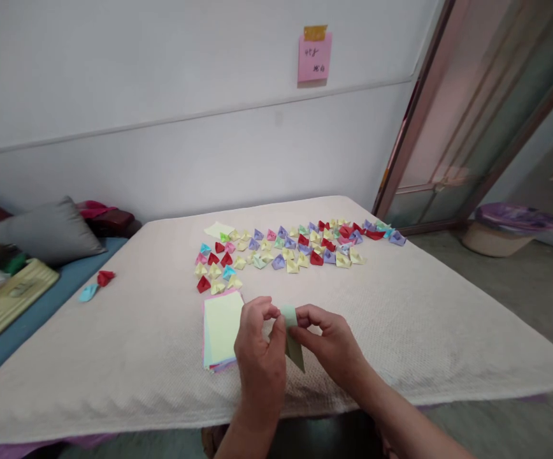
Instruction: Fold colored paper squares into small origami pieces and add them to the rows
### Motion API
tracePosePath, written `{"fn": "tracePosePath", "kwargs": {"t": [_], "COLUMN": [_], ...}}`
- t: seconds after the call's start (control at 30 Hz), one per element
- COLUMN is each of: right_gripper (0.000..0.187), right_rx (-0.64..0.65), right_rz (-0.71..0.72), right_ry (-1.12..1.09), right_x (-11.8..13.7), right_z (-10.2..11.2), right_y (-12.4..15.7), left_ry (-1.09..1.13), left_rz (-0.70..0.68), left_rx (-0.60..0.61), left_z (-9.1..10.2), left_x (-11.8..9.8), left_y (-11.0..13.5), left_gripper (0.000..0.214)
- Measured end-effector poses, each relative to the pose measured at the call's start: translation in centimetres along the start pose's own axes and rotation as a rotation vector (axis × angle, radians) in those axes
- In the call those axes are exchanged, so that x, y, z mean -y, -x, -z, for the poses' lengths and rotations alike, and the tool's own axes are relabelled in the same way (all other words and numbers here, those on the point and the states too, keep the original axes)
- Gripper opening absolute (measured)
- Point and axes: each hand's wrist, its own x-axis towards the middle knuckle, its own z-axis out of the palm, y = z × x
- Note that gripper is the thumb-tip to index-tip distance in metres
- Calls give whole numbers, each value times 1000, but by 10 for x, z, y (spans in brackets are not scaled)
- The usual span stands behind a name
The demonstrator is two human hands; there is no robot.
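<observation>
Though partly hidden, folded pale-green paper point(289, 316), pointed below, pinched by left hand point(260, 344) and right hand point(331, 341).

and the hands mask the middle of that green paper!
left hand point(260, 350) and right hand point(332, 344) cover parts of the green paper point(296, 354), the left also hiding the stack's point(222, 325) right side; both forearms point(248, 424) run off the bottom, the slatted mat point(6, 306) is cut at left, the note's point(312, 60) writing is too small, and the bucket point(494, 242) blurs.
</observation>
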Motion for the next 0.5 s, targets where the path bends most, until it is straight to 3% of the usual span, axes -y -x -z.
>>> {"fn": "tracePosePath", "kwargs": {"t": [0.17, 0.5], "right_gripper": [15, 13], "right_rx": [-27, -75], "right_rz": [22, 157], "right_ry": [23, 251], "right_x": [-1, -6], "right_z": [-1, -3], "right_y": [2, 4], "left_ry": [-71, 120], "left_rz": [-60, 148], "left_rx": [-6, 6], "left_z": [-1, -7], "left_x": [-4, 4], "left_y": [2, 3], "left_gripper": [9, 6]}}
